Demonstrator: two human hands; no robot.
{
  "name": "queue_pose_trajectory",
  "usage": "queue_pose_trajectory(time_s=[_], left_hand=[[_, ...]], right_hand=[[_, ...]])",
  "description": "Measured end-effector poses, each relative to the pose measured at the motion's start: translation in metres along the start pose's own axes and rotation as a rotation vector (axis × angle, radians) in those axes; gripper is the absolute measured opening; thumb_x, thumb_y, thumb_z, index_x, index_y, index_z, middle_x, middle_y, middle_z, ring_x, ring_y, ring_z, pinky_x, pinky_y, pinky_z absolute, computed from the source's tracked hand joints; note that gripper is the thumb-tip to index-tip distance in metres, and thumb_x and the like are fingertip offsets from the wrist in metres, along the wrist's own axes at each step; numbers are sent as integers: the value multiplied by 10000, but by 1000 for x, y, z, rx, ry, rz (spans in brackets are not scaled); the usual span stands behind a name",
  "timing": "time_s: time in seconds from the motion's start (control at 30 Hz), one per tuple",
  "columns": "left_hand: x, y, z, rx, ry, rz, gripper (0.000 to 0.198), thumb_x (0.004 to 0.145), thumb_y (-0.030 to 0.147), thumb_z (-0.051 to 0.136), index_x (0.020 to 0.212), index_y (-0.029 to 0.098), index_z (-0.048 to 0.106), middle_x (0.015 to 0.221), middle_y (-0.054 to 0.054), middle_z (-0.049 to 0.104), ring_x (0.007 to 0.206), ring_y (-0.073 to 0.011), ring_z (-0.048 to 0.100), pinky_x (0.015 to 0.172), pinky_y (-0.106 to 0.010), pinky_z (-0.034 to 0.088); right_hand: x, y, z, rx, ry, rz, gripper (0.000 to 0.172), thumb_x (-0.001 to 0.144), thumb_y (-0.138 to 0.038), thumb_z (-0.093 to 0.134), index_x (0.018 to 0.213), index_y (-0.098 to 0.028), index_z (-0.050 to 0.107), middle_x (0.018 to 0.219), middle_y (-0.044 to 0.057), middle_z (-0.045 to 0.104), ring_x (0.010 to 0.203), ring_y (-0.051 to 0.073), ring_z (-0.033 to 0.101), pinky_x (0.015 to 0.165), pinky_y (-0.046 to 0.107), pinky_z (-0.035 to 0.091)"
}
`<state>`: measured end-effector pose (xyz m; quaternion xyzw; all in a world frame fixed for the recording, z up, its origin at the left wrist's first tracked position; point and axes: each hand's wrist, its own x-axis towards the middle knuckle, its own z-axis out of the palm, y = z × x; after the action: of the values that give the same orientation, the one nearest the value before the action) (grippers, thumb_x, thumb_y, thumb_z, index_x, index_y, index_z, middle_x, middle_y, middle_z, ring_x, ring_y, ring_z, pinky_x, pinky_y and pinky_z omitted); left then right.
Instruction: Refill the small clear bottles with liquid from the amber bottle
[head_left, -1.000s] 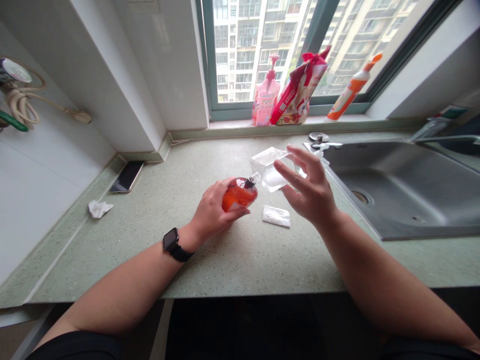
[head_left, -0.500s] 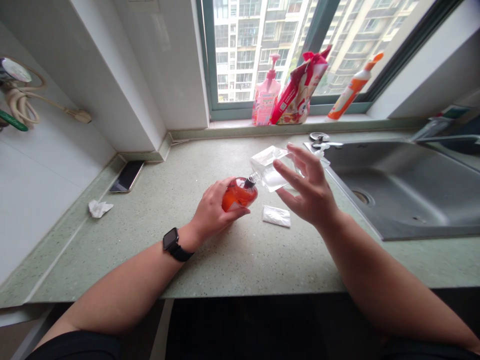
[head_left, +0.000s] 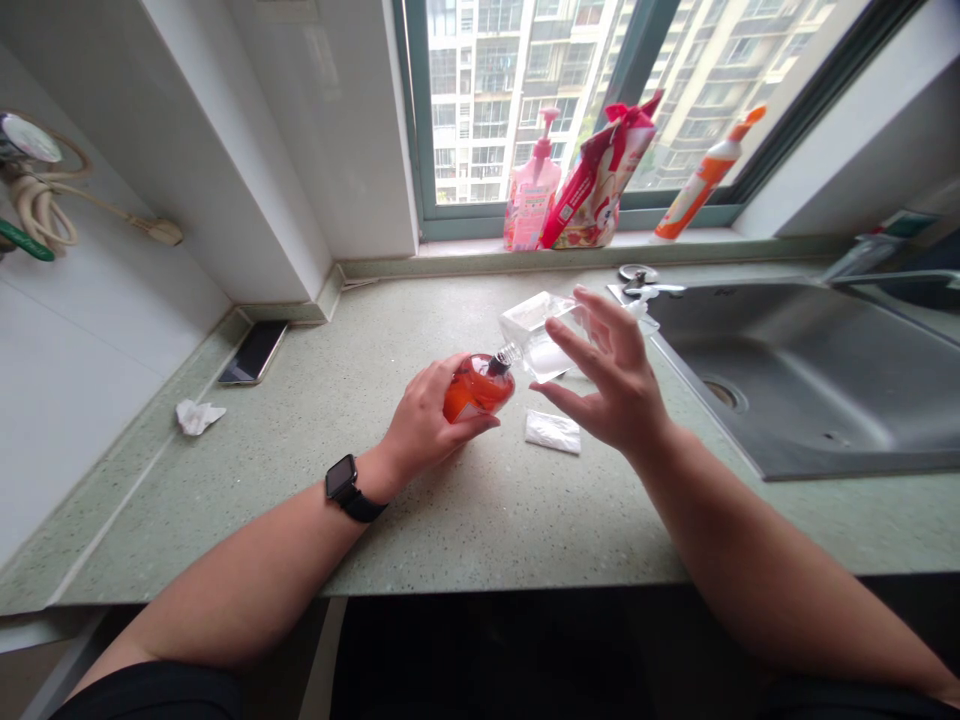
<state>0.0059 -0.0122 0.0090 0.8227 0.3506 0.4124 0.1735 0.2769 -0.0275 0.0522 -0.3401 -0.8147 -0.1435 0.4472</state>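
Well out to the left of the left fingers, a phone (head_left: 253, 353) and a crumpled tissue (head_left: 200, 417) lie on the worktop (head_left: 465, 540). The left hand (head_left: 422, 420) curls its fingers around an orange-red bottle (head_left: 480, 392), thumb along the near side. Just beyond those fingers, to the right, a clear bottle (head_left: 529, 318) meets the dark neck with its own threaded neck, its body tilted. The right hand (head_left: 626, 380) spreads its fingers wide around that body; whether they touch it cannot be told. A flat white packet (head_left: 553, 431) lies just below the right thumb; the sink (head_left: 742, 440) is to the right of those fingers. The narrow neck joint looks the weak point: a slip of the left grip or a nudge from the right fingers could topple the clear bottle and perhaps spill liquid.
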Motion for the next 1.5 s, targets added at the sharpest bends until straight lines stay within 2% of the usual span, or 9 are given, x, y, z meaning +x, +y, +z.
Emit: queue_pose_trajectory(time_s=[0.27,0.47,0.6,0.83,1.5], left_hand=[[0,-1,0,-2,-1,3,776,893,657,771,1514,284,492,1421,-140,657,1264,-336,642,1097,-548,507],[0,0,0,-1,1,3,771,893,650,775,1513,287,495,1425,-137,657,1268,-335,643,1106,-540,502],[0,0,-1,-4,-5,0,771,894,644,778,1511,279,493,1427,-138,656,1267,-334,642,1101,-535,501],[0,-1,-1,-2,-6,6,776,892,647,779,1513,280,492,1418,-141,658,1259,-332,645,1099,-536,504],[0,0,-1,-5,-10,-2,779,889,649,781,1508,273,497,1419,-144,657,1258,-336,642,1100,-531,499]], right_hand=[[0,-3,0,-31,13,0,868,910,-311,792,1642,-490,361,1722,26,352,1536,411,461,1165,678,539],[1,-4,1,-21,31,11,866,928,-364,764,1665,-455,319,1704,54,391,1522,409,480,1138,674,558],[1,-3,0,-30,55,4,893,913,-385,777,1675,-407,312,1673,87,445,1498,407,512,1173,679,521],[1,-3,0,-16,73,13,905,900,-395,792,1670,-401,316,1655,95,476,1498,413,513,1201,697,478],[0,-4,1,-28,70,23,902,915,-403,773,1677,-391,288,1671,95,467,1513,412,501,1207,700,475]])
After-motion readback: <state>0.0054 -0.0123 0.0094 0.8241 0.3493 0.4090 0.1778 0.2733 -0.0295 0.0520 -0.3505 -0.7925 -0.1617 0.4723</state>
